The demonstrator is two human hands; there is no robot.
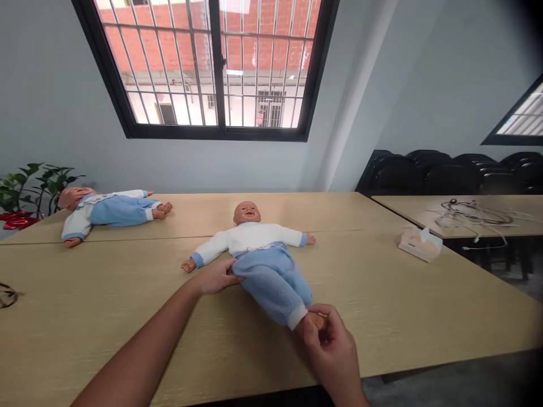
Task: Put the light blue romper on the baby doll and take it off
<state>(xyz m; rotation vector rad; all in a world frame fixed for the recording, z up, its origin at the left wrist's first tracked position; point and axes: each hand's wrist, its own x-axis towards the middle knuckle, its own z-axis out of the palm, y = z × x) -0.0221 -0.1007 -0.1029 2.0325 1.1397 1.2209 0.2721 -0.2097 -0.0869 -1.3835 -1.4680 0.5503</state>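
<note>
A baby doll lies on its back on the wooden table, arms spread, head toward the window. It wears a white top with blue cuffs and light blue trousers with white ankle bands. At the waist, on the doll's left-hand side in the picture, my left hand grips the trousers, its fingertips partly hidden by the cloth. My right hand is closed around the doll's foot, just below the ankle band. The doll's other foot is hidden.
A second doll in like clothes lies at the back left beside a plant. A tissue box sits on the right. Cables lie on another table, with black chairs behind. Glasses show at the left edge.
</note>
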